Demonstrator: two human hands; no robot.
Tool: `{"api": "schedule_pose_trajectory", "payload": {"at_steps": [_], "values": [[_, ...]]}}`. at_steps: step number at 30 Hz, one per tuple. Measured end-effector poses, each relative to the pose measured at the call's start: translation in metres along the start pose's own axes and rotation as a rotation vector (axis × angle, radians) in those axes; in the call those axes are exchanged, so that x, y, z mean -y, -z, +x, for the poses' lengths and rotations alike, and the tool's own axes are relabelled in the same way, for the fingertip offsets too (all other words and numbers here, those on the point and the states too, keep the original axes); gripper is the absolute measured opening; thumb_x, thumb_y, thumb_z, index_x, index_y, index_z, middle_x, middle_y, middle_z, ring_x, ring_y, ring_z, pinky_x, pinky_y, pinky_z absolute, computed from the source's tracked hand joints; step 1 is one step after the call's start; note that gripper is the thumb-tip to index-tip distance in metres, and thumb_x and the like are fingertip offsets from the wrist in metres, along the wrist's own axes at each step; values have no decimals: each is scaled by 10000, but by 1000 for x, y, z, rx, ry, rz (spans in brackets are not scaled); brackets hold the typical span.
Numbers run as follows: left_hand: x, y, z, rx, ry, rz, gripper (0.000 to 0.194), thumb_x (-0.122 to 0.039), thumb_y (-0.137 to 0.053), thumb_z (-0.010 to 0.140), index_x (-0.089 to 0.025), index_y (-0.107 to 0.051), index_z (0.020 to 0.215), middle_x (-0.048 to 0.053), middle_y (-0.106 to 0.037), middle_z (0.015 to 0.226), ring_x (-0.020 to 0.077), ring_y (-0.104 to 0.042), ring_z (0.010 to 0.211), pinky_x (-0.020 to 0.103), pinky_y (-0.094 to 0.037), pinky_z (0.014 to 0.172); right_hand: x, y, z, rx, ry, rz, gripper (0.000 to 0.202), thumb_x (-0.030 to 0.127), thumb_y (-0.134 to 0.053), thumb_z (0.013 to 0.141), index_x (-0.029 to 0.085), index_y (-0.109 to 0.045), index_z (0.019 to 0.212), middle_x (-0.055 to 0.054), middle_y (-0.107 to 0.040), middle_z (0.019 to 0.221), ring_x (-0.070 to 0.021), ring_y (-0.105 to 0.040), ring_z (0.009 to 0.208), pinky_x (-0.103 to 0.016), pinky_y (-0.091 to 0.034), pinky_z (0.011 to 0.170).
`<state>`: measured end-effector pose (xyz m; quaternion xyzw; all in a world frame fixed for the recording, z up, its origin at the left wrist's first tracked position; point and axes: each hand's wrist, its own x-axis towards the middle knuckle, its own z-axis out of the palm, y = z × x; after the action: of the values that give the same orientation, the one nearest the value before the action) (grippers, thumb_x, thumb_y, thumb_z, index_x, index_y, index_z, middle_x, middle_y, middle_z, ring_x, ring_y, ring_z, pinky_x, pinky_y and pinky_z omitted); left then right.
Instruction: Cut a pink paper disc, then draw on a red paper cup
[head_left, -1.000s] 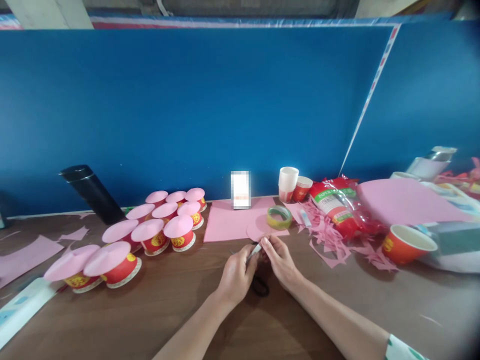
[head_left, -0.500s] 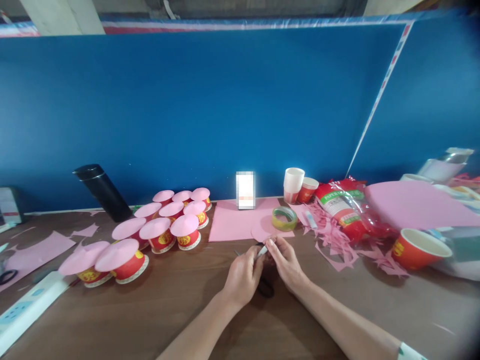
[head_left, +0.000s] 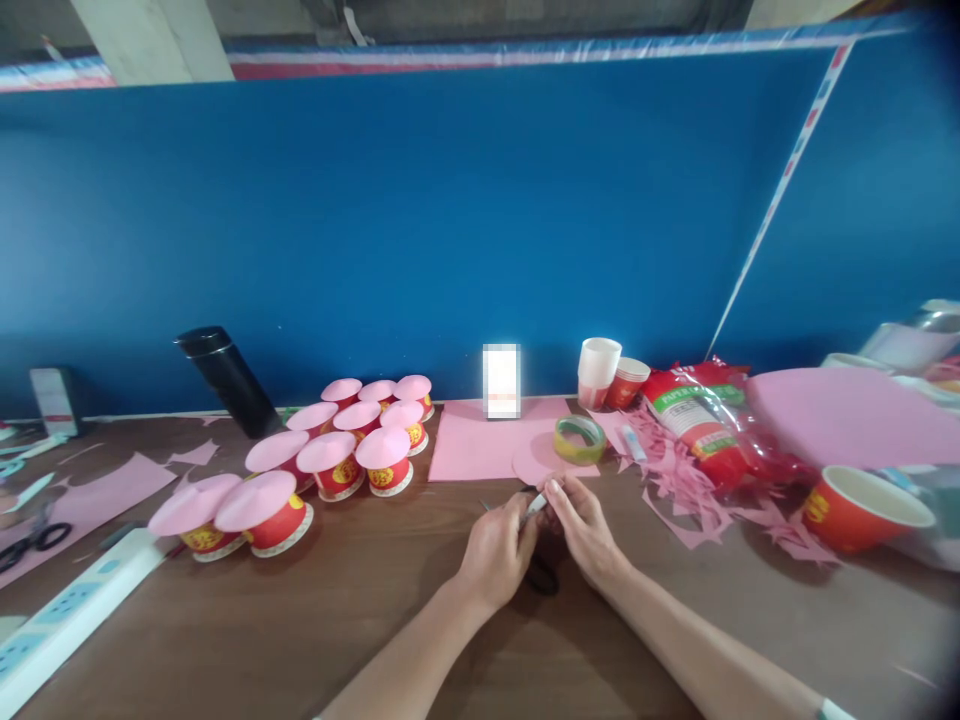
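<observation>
Both hands meet over the brown table (head_left: 420, 620), just in front of the pink paper sheets. My left hand (head_left: 499, 545) is closed round a small white stick-like item (head_left: 535, 505). My right hand (head_left: 581, 525) pinches the upper end of this same item with thumb and finger. Beneath the hands lies a dark loop like a scissors handle (head_left: 543, 576), partly hidden. A round pink paper piece (head_left: 541, 462) and a roll of yellow-green tape (head_left: 579, 440) lie right beyond the fingers.
Several red cups with pink paper tops (head_left: 328, 455) stand at left, near a black bottle (head_left: 229, 382) and a white power strip (head_left: 82, 610). Pink scraps (head_left: 675, 480), a red bag (head_left: 701, 415) and a tipped red cup (head_left: 862, 510) are at right.
The whole view has shifted, so the table items appear farther right. Both hands keep nearly the same closed pose around the white item.
</observation>
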<state>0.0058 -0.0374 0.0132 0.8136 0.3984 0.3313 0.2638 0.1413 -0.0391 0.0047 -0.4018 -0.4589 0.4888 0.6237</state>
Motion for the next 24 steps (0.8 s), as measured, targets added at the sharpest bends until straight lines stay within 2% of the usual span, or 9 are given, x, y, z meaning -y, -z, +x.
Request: {"api": "schedule_pose_trajectory", "payload": {"at_steps": [9, 24], "values": [[-1, 0, 0, 23, -23, 97, 278, -289, -305, 899, -200, -497, 1080, 56, -656, 889, 184, -617, 773, 257, -423, 647, -1, 2, -1, -37, -4, -58, 320, 492, -571, 766, 181, -536, 706, 49, -400, 498, -83, -321, 444, -211, -261, 426], [1, -2, -2, -19, -11, 167, 321, -336, -289, 903, -209, -506, 1102, 65, -673, 874, 206, -631, 820, 290, -464, 697, -2, 1, -1, -94, -4, -92, 328, 501, -601, 734, 182, -553, 679, 44, -413, 495, -92, -338, 438, -229, -271, 417]]}}
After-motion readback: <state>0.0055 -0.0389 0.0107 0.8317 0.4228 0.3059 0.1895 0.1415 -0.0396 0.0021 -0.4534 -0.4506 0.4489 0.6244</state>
